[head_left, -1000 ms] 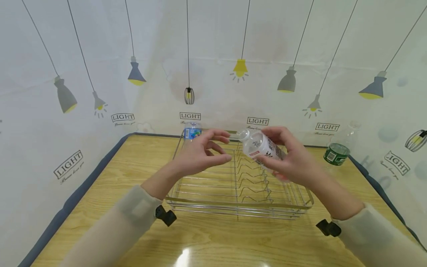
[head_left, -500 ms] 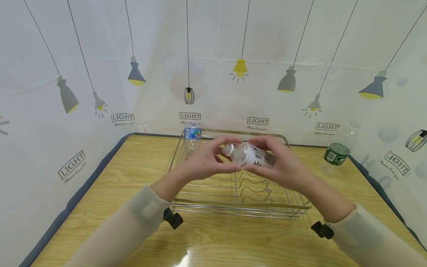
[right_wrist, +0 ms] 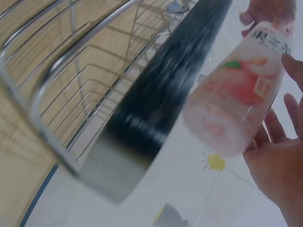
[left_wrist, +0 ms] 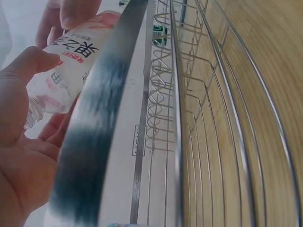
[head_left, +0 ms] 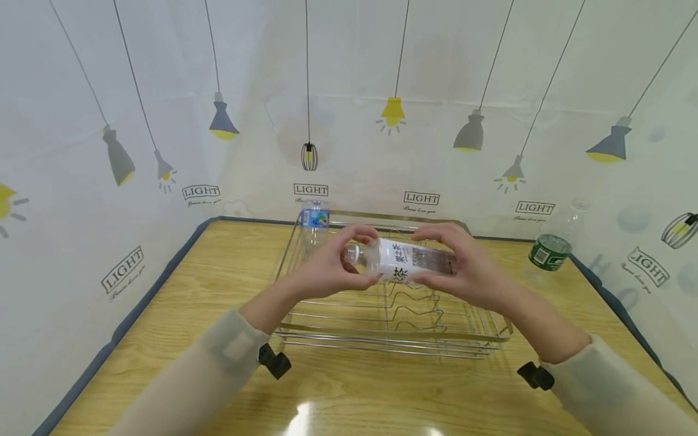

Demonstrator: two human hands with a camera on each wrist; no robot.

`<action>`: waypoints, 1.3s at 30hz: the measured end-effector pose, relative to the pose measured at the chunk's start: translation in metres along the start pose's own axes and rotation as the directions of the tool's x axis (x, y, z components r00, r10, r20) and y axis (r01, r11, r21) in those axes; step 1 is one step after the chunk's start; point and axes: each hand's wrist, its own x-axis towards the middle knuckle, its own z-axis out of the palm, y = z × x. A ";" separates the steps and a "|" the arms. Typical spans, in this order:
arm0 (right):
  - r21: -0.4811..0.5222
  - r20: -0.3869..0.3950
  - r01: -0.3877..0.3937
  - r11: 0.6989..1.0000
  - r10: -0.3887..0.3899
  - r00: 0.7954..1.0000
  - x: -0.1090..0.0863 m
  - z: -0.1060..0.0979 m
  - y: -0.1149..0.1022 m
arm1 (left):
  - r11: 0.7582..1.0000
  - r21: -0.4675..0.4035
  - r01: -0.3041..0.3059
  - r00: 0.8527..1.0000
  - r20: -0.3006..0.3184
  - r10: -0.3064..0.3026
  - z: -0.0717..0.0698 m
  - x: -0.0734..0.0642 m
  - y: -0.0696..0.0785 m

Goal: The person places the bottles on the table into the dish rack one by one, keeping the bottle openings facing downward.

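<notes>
From far off, I have my left hand [head_left: 326, 269] holding the bottle [head_left: 406, 259] near its neck and my right hand [head_left: 475, 270] gripping its other end. It lies sideways above the wire rack [head_left: 392, 333].

The left arm [head_left: 191, 369] slants in from 7 o'clock, pale sleeve ending short of the bare wrist [head_left: 269, 303]; the right arm [head_left: 611, 387] comes from about 4 o'clock, its wrist [head_left: 551, 327] likewise bare. The two hands face each other near the centre, well apart at the palms. On the left hand [head_left: 323, 266], the thumb [head_left: 360, 280] points toward 3 o'clock while the fingers arch above it, tips toward 2 o'clock. The right hand [head_left: 473, 266] mirrors it, thumb [head_left: 433, 280] toward 9 o'clock, fingers bent toward 10 o'clock. Both grip, thumbs opposed to fingers.
</notes>
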 end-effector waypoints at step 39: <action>0.136 0.001 0.033 0.990 -0.033 0.999 0.005 -0.017 0.011 | 0.974 0.200 -0.109 0.993 -0.015 0.114 -0.008 -0.011 -0.007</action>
